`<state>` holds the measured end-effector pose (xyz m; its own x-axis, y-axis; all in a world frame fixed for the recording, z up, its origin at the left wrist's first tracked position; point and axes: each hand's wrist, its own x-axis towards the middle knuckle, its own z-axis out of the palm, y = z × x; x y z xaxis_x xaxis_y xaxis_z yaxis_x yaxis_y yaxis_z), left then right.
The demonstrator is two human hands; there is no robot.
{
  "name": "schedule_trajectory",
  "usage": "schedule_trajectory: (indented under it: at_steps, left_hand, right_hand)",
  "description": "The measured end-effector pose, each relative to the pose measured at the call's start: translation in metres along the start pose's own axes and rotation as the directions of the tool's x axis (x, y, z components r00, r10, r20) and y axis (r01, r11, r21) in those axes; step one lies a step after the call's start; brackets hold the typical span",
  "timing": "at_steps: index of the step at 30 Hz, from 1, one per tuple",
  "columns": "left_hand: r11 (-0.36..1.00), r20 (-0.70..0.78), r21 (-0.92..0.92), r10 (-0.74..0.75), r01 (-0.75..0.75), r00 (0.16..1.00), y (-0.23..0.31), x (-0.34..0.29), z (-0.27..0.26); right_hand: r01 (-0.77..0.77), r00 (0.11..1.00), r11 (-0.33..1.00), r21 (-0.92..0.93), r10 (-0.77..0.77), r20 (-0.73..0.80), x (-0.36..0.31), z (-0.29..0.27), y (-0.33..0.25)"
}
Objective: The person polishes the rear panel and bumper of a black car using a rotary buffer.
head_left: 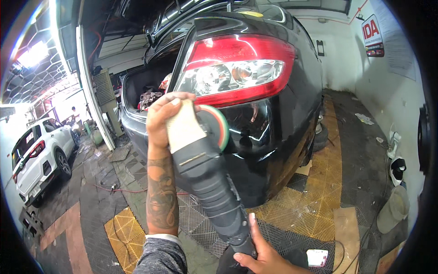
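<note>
A black car polisher (207, 182) stretches up and away from me, its head wrapped in beige tape. My left hand (160, 116) is closed round the taped head, with the thumb lying over the top. At the near end, my right hand (267, 253) grips the tail of the body; some of its fingers are hidden underneath. The round pad (223, 125), edged in green and orange, faces the glossy black rear bumper (260, 137) just under the red and clear tail light (237, 73). Whether the pad touches the paint I cannot tell.
The car's boot (137, 93) stands raised, with cloths inside. Farther left is a white car (43, 155). At right are a bucket (393, 209), a shoe (398, 170) and a white wall (383, 86). Cables cross the tiled floor, and a phone-like white object (317, 258) lies near me.
</note>
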<state>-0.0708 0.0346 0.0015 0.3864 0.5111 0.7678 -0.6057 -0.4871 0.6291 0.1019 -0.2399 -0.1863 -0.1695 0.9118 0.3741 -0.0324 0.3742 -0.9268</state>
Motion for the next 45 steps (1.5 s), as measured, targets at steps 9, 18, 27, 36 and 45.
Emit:
schedule_trajectory:
  at_steps: [9, 18, 27, 36, 45]
  left_hand:
    - [0.998, 0.013, -0.067, 0.002, -0.001, 1.000, -0.003, -0.006, -0.007]
    - [0.999, 0.065, -0.045, 0.003, 0.000, 0.998, -0.014, -0.007, 0.035]
    - [0.992, 0.282, 0.130, -0.036, -0.001, 0.959, -0.025, 0.006, 0.114]
    - [0.982, 0.186, 0.175, 0.033, -0.067, 0.982, -0.013, -0.007, 0.056]
    - [0.929, 0.304, 0.357, -0.215, 0.099, 0.928, -0.033, 0.019, 0.152]
  right_hand:
    - [0.018, 0.997, 0.991, -0.133, -0.028, -0.072, -0.004, 0.006, 0.010]
    - [-0.093, 0.989, 0.934, -0.345, 0.047, -0.140, -0.030, -0.002, 0.011]
    - [-0.170, 0.953, 0.985, 0.000, 0.164, -0.256, -0.062, -0.007, 0.036]
    - [0.029, 0.983, 0.977, -0.213, -0.066, -0.171, -0.035, 0.000, 0.042]
    - [-0.131, 0.957, 0.980, 0.150, 0.165, -0.237, -0.062, -0.015, 0.056]
